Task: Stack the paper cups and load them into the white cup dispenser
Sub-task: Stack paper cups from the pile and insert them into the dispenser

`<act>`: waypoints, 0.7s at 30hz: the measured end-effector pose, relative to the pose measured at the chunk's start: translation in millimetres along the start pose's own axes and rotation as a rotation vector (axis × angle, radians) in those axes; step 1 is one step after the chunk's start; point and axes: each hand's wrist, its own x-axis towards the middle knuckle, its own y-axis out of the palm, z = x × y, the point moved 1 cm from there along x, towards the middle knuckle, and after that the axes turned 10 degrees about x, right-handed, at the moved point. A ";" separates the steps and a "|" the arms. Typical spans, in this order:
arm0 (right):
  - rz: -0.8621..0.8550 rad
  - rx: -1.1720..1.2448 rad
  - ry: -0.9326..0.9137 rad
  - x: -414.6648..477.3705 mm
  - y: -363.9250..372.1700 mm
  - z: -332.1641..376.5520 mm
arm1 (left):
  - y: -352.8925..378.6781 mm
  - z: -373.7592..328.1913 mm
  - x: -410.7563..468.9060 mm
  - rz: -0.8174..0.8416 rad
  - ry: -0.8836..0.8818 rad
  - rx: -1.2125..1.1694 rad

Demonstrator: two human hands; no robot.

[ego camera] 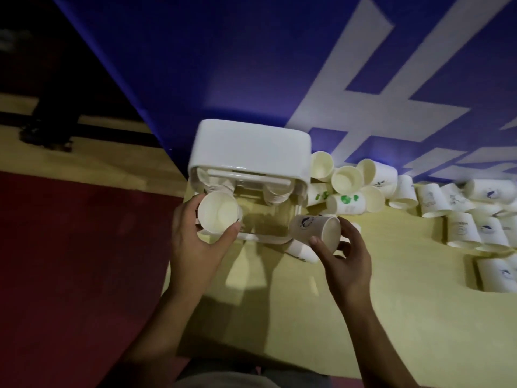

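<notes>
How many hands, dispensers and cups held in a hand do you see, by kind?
Hands: 2 (left hand, right hand)
Dispensers: 1 (white dispenser)
Cups held: 2 seen (left cup, right cup); more may nest under the left one
Total: 5

A dim, uneven light is recorded throughout, with a violet cast over the blue wall (223,65). The top of the white dispenser (251,144) is lit most strongly. A pale patch is left on the tabletop (391,317) in front of it, bordered by dark shadows. The floor (70,247) at the left is almost lost in darkness. Motion blur is seen on the wall lettering (363,79) and the loose cups (461,214), whose prints are smeared. Lines are stretched and tilted toward the frame's edges.
</notes>
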 end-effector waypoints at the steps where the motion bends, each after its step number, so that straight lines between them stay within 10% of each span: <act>1: 0.000 0.014 0.009 -5.3 12.2 2.0 | -5.5 7.6 6.3 -0.004 0.012 0.005; 21: 0.213 -0.175 -0.192 -18.9 164.0 8.7 | 29.1 96.1 68.6 0.445 0.084 0.400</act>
